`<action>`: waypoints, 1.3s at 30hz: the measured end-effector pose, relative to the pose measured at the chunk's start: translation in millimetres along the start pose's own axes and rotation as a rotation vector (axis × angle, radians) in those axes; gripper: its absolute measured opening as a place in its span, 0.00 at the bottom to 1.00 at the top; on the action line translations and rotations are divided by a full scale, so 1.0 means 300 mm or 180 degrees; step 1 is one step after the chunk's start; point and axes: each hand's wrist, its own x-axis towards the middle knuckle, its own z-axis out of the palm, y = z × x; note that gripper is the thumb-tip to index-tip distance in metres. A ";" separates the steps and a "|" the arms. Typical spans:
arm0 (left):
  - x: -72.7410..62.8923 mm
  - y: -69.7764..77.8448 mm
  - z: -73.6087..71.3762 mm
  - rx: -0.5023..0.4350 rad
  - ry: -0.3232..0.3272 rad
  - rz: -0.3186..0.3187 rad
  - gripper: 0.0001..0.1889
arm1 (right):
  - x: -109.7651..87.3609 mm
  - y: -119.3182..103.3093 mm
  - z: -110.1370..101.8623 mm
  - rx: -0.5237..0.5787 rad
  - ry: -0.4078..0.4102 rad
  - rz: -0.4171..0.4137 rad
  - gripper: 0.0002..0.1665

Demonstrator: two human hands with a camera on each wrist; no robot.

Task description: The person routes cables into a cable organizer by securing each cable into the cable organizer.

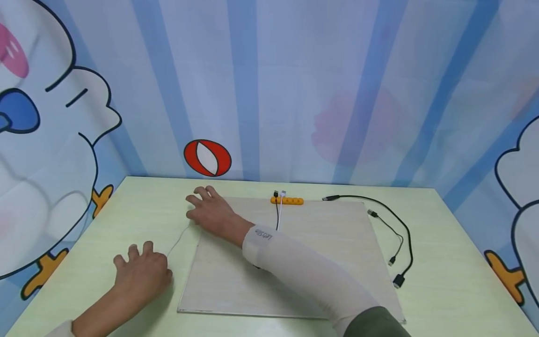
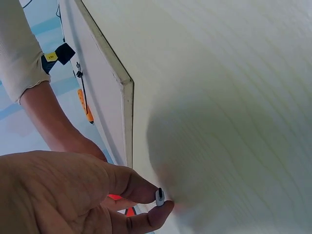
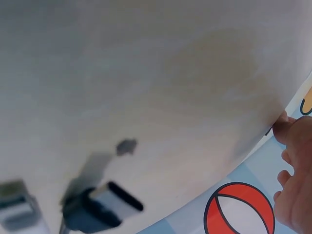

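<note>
A thin white cable (image 1: 178,239) stretches between the two hands at the left of the board. My left hand (image 1: 143,276) pinches its small white plug (image 2: 160,197) between thumb and fingertip, low over the table. Farther back, near the board's far left corner, my right hand (image 1: 212,213) pinches the cable's other end, its thumb and finger meeting in the right wrist view; that end is mostly hidden. An orange cable holder (image 1: 294,201) lies at the board's back edge, with a black cable (image 1: 277,210) and a white cable (image 1: 281,213) set in it.
The pale flat board (image 1: 227,290) lies on the table, crossed by the right forearm. To its right are a long black cable (image 1: 408,229) and a short dark cable (image 1: 401,236). A printed curtain (image 1: 278,93) hangs behind the table.
</note>
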 end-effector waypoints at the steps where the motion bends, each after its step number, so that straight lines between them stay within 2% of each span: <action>1: -0.001 0.000 0.001 -0.0003 0.0000 0.0003 0.10 | -0.001 -0.002 0.000 0.0001 -0.0001 -0.0007 0.18; 9: -0.009 0.003 0.005 -0.0064 0.0007 0.0015 0.10 | -0.001 -0.010 -0.002 -0.0139 -0.0047 -0.0061 0.21; 18: -0.006 0.014 0.008 -0.0134 0.0115 0.0100 0.13 | -0.013 0.012 -0.004 -0.0340 0.0149 -0.0233 0.20; 26: -0.006 0.056 0.002 -0.0130 0.0221 0.0175 0.13 | -0.032 0.060 -0.012 -0.0353 0.0129 -0.0257 0.20; 39: -0.032 0.153 0.001 -0.0119 0.0539 0.0482 0.12 | -0.070 0.126 -0.016 -0.0362 0.0099 -0.0372 0.23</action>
